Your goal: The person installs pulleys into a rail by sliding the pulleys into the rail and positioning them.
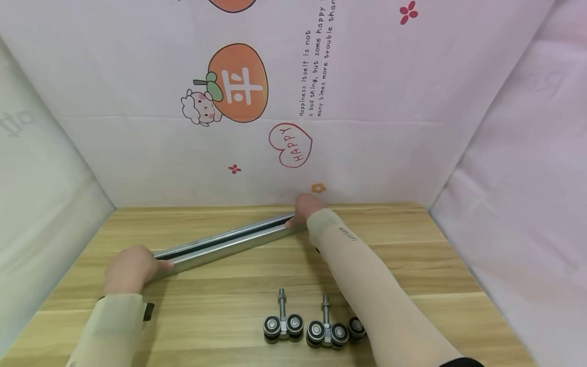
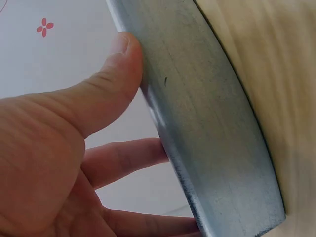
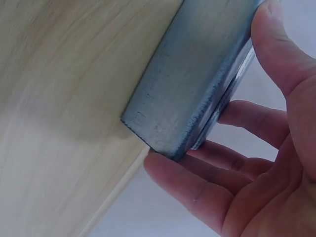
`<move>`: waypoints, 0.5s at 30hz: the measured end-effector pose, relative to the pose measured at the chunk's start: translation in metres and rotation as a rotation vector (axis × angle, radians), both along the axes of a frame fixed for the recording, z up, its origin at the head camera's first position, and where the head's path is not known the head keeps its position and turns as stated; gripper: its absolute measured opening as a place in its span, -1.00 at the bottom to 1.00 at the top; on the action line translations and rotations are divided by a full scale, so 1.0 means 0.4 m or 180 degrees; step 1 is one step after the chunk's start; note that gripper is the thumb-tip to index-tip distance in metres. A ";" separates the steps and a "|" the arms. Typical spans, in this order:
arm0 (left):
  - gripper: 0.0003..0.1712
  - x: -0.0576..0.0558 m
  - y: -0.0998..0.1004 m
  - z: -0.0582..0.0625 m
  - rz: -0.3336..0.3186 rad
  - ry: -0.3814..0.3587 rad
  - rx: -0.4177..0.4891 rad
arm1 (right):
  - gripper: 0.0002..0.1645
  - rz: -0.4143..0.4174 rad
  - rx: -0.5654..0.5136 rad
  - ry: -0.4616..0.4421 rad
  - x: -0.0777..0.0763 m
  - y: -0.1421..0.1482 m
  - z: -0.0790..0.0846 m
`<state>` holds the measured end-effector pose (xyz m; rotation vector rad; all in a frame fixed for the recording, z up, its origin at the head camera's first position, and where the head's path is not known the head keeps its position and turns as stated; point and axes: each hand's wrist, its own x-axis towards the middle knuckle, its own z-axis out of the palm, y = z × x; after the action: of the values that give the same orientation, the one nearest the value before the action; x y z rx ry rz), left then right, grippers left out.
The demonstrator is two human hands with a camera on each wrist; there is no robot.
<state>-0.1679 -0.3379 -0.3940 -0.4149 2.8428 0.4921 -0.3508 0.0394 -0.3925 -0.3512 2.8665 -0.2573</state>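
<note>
A long grey metal channel rail (image 1: 229,244) lies aslant across the wooden table, its dark slot facing up. My left hand (image 1: 130,267) grips the rail's near left end, thumb on one slot edge. In the left wrist view, the thumb and fingers of the left hand (image 2: 64,133) meet the rail (image 2: 202,113) along its upper edge. My right hand (image 1: 308,208) holds the far right end. In the right wrist view, the right hand's fingers (image 3: 197,190) reach round the end of the rail (image 3: 173,89), and some fingertips are hidden behind it.
Roller trolleys with black wheels stand near the table's front: one trolley (image 1: 283,326) at left, another trolley (image 1: 326,334) beside it, both with upright bolts. A third trolley's wheel (image 1: 356,329) is partly hidden by the right forearm. White printed cloth (image 1: 367,153) walls the table (image 1: 220,316).
</note>
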 end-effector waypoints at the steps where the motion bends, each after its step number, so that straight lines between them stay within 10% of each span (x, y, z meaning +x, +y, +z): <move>1: -0.08 -0.005 0.002 0.000 -0.0014 0.0002 0.0013 | -0.38 -0.0004 0.0001 -0.0027 -0.001 0.005 0.000; 15: -0.12 -0.074 0.017 0.005 -0.0205 0.0081 0.0050 | -0.38 -0.0008 0.0156 -0.0035 0.013 0.069 -0.010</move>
<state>-0.1975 -0.3313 -0.3920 -0.3154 2.8646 0.5102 -0.3458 0.0669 -0.3963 -0.3357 2.8571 -0.1884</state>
